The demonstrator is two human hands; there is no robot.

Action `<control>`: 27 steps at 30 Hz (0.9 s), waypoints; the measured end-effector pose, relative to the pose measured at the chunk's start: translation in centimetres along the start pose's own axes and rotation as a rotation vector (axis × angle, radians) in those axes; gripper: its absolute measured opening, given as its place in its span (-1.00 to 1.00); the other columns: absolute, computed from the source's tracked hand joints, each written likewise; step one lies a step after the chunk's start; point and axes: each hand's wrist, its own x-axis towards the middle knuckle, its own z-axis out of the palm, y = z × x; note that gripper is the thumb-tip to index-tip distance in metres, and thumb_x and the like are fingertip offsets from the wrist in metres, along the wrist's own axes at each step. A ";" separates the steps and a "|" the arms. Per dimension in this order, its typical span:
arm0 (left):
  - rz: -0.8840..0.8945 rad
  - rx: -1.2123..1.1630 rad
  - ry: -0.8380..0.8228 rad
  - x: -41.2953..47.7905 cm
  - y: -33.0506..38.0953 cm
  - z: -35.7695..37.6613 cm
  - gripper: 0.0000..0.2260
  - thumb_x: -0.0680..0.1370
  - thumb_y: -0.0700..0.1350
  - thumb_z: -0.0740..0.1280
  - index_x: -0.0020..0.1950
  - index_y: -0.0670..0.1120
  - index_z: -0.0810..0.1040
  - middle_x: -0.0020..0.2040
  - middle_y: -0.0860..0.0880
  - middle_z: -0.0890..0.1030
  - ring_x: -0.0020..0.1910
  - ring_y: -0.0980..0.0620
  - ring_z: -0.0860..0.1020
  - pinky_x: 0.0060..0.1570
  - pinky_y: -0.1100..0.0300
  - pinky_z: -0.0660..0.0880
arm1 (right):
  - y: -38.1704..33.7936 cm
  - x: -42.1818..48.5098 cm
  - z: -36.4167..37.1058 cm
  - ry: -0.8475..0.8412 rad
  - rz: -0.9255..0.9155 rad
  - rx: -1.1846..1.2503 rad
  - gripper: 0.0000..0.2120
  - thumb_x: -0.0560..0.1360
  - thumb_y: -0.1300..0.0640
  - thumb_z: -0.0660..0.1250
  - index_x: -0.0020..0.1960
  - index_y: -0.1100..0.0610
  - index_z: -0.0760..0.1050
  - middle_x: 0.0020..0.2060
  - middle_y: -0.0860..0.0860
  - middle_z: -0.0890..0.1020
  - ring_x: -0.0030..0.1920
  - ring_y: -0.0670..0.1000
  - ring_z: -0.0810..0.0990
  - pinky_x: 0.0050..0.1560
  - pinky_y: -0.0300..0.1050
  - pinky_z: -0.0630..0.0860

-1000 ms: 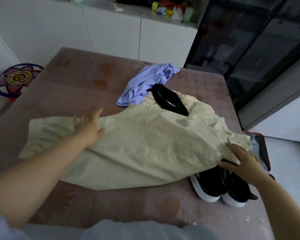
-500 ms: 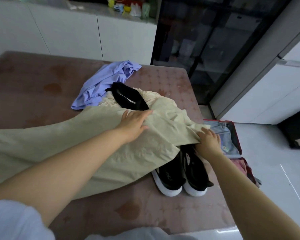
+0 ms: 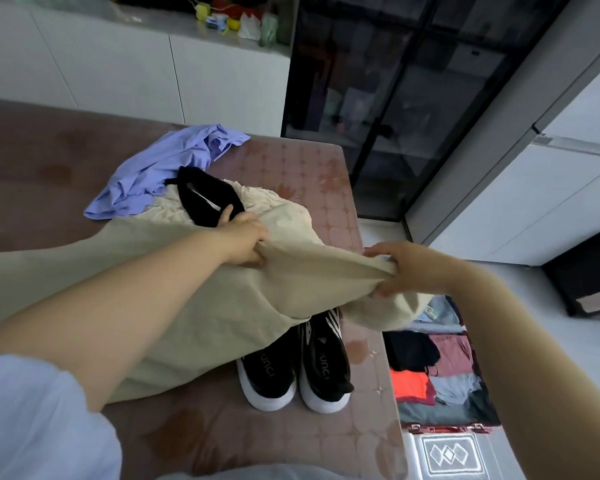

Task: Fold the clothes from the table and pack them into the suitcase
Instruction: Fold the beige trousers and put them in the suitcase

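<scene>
A large cream garment (image 3: 201,292) lies across the brown table (image 3: 291,441). My left hand (image 3: 245,242) grips its upper edge near the middle. My right hand (image 3: 400,268) grips the same edge further right, and the cloth is stretched and lifted between them. A black garment (image 3: 205,199) lies on the cream one just beyond my left hand. A lilac garment (image 3: 167,164) is crumpled behind it. The open suitcase (image 3: 444,427) lies on the floor at the table's right side, with folded clothes inside.
A pair of black shoes with white soles (image 3: 291,372) stands on the table, partly under the cream garment. A dark glass cabinet (image 3: 395,98) and white cupboards (image 3: 136,71) stand behind. A patterned mat (image 3: 447,455) lies on the floor in front of the suitcase.
Both hands went from resting flat on the cream garment to gripping its edge and lifting it. The view has swung right, bringing the suitcase's contents into sight.
</scene>
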 end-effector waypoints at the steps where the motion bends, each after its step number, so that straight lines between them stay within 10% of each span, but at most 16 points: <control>1: 0.009 -0.064 0.011 -0.5 -0.3 -0.3 -0.85 0.48 0.04 0.38 -0.11 0.02 0.46 0.13 -0.02 0.49 0.38 -0.01 0.25 0.42 -0.05 -0.22 | 0.7 0.9 1.0 -0.027 0.030 -0.061 -0.29 0.35 0.07 0.51 0.40 -0.07 0.27 0.11 -0.07 0.52 0.07 0.01 0.50 0.05 -0.15 0.39; 4: 0.080 -0.181 0.046 -2.3 -1.5 -1.5 -0.81 0.49 0.03 0.38 -0.11 -0.03 0.43 -0.11 0.04 0.53 0.14 0.07 0.38 0.30 0.23 0.00 | 2.0 3.6 4.5 -0.096 0.043 -0.035 0.03 0.32 0.05 0.54 0.53 -0.03 -0.09 0.28 0.05 0.42 0.22 0.08 0.44 0.25 -0.07 0.36; 13: 0.406 0.046 0.473 -5.9 -5.4 1.0 -0.71 0.23 -0.15 0.41 -0.13 0.04 0.40 -0.30 0.10 0.50 -0.22 0.13 0.38 0.16 0.23 0.20 | 1.7 9.4 8.6 0.241 -0.090 -0.072 0.06 0.33 -0.03 0.49 0.54 -0.01 -0.19 0.52 0.00 0.02 0.49 0.17 0.06 0.48 0.12 0.03; 20: -0.059 -0.301 0.086 -6.9 -4.1 -1.1 -0.52 0.41 0.02 0.48 0.27 0.02 0.43 0.11 0.08 0.49 0.11 0.05 0.47 0.04 0.26 0.34 | -2.9 10.4 5.1 0.188 -0.137 -0.088 -0.67 0.49 0.10 0.34 0.24 -0.04 0.48 -0.16 -0.10 0.58 -0.01 -0.06 0.50 0.40 0.07 0.22; 23: -0.154 -0.456 -0.044 -7.1 -3.6 -1.6 -0.64 0.31 0.33 0.36 0.00 0.20 0.49 -0.02 0.18 0.55 -0.05 0.17 0.51 -0.01 0.24 0.43 | -2.5 10.1 3.7 0.269 -0.211 0.007 -0.87 0.49 0.11 0.37 0.02 0.05 0.62 -0.20 -0.11 0.55 -0.08 -0.03 0.53 0.33 0.10 0.31; 27: -0.088 -0.450 -0.003 -6.6 -2.3 -1.4 -0.89 0.51 0.09 0.34 -0.15 0.15 0.43 -0.18 0.17 0.47 -0.13 0.17 0.47 -0.21 0.40 0.32 | -3.0 10.4 2.7 0.458 -0.301 0.296 -0.93 0.57 0.09 0.23 -0.03 0.06 0.47 -0.15 -0.09 0.53 0.00 0.08 0.48 0.12 0.02 0.37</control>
